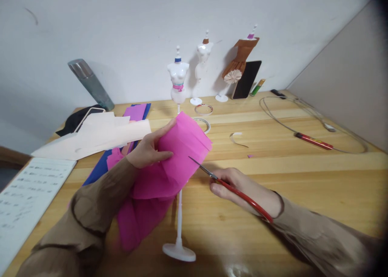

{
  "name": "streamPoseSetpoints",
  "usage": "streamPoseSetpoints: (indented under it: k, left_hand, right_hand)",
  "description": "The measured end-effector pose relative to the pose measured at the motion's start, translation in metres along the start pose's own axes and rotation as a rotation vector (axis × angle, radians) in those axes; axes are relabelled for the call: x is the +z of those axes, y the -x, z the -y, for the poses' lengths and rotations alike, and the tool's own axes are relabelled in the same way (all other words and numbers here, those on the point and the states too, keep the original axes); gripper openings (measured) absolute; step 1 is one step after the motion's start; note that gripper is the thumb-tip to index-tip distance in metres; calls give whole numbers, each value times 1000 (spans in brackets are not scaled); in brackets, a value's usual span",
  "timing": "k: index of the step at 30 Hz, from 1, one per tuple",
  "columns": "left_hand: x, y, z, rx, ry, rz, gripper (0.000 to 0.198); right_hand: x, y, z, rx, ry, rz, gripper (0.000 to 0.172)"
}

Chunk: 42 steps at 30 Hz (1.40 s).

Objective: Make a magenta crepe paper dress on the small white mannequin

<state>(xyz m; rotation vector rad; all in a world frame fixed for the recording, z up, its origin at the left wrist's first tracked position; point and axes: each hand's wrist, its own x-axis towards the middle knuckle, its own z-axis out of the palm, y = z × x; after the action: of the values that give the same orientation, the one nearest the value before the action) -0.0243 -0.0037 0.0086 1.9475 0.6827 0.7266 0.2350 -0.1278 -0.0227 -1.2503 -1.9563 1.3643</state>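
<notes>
My left hand (148, 147) grips a folded sheet of bright pink tissue paper (178, 156), thumb on its upper edge, and holds it up in front of a small white mannequin stand (178, 250). In my right hand (239, 188) are red-handled scissors (242, 194), the fingers closed round the handles. The blades (201, 168) point left and up, and their tip touches the right edge of the pink paper. The mannequin's white torso (178, 77) shows above the paper. More pink paper hangs down by my left sleeve.
Cream sheets (100, 137) and blue and purple paper (100, 166) lie at the left, beside a printed white sheet (27, 196). Two more mannequins (203, 55), a dark phone (247, 79), tape rings (203, 109), a red-handled tool (313, 141) and a wire loop (303, 119) occupy the back and right.
</notes>
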Motion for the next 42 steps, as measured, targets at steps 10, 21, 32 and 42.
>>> streamPoseSetpoints:
  k: [10,21,32,42]
  left_hand:
    - [2,-1,-3,-8,3,-8,90]
    - [0,-1,1,-20,24,-16,93]
    - [7,-2,-2,20,-10,18,90]
    - [8,-1,-5,-2,-50,39,94]
  right_hand:
    - [1,-1,-1,-70,97,-19,54]
    - [-7,3,14,-87,-55,48,59]
    - [-5,3,18,-153,-200,87,56]
    - [-3,-1,19,-195,-126,51,53]
